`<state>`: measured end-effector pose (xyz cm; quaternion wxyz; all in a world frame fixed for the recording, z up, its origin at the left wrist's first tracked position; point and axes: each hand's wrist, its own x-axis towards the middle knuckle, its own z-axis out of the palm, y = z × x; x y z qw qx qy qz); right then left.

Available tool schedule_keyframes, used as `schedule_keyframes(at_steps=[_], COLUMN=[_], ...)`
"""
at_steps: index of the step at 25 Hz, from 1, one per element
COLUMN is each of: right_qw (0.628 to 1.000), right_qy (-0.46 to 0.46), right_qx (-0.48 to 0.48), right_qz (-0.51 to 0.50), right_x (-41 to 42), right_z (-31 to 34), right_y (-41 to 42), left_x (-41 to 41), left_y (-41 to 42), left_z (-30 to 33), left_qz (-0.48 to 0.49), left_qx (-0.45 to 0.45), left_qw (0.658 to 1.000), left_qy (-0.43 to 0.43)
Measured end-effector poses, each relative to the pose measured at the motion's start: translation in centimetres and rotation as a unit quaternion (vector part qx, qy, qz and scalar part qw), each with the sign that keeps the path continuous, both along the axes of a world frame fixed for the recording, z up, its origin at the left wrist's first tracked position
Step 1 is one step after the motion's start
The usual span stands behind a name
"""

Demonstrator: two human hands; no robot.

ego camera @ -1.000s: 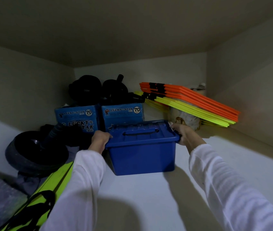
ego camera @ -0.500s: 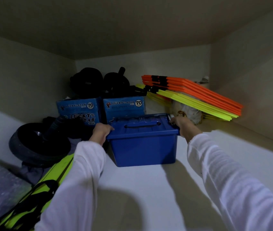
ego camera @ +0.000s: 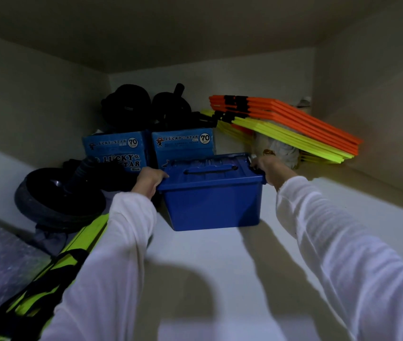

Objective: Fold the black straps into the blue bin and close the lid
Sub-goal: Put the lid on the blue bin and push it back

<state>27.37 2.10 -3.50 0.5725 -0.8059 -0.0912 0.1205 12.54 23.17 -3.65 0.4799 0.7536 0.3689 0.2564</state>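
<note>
2 arms in view, both in long white sleeves. Left sleeve [ego camera: 112, 254] & right sleeve [ego camera: 348, 257]: same garment by the look, soft knit-type fabric w/ faint horizontal ribbing or creases, clearest on the right forearm. Fabric looks bluish-grey where shadow falls, esp. near the bottom edge. Cuffs end at the wrists, plain, no buttons, logos or print visible. Left cuff sits snug; right cuff slightly looser w/ a few folds. Left hand [ego camera: 149, 179] & right hand [ego camera: 270, 168] are bare: no gloves, rings, watch or bands to be seen. Fingertips partly hidden, so nail detail can't be told. Rest of body out of frame.
</note>
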Motion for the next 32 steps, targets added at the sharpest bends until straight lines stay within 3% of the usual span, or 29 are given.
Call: schedule_keyframes(at_steps=[9,16,22,32], right_qw=[0.995,0.981,0.976,0.996], right_qy=[0.089,0.15,0.149,0.057], right_qx=[-0.015,0.107,0.15,0.054], right_qz=[0.052,0.056,0.05,0.032], right_x=[1.2,1.2,1.2,0.9], right_z=[0.6,0.2,-0.1,1.1], right_y=[-1.0,-1.1,-1.2,-0.1], left_x=[-0.1,0.1,0.0,0.1], left_y=[0.0,0.5,0.3,0.8], left_z=[0.3,0.1,0.2,0.3], left_qz=[-0.012,-0.01,-0.017,-0.011], left_qx=[0.001,-0.016,-0.002,-0.021], left_qw=[1.0,0.999,1.0,1.0], left_qy=[-0.008,-0.035,-0.014,-0.003])
